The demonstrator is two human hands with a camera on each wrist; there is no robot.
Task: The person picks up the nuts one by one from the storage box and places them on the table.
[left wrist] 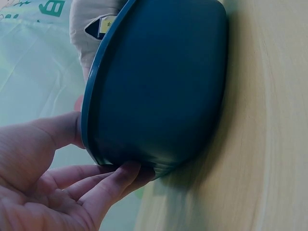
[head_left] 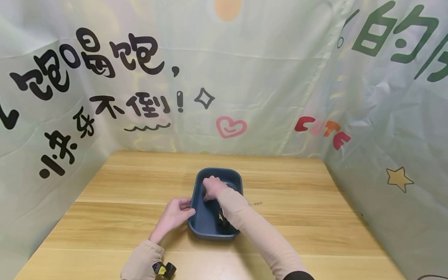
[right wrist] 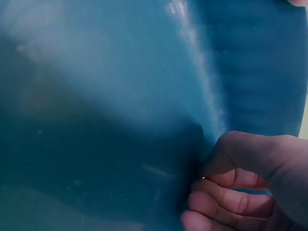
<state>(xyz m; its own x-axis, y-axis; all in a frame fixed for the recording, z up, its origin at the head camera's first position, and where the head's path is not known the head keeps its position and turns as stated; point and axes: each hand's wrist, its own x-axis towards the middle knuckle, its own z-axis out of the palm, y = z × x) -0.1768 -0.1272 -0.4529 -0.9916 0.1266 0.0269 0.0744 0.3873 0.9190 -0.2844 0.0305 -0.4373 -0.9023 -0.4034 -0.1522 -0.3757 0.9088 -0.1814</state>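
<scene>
The dark blue rectangular bin, round-cornered and faintly glossy inside, stands on the worktop, its side wall held between the thumb and fingers of my left hand. Inside it, my right hand pinches a tiny bright speck, too small to identify

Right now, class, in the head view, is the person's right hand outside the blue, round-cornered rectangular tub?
No, the right hand reaches down inside the blue tub, within its rim.
</scene>
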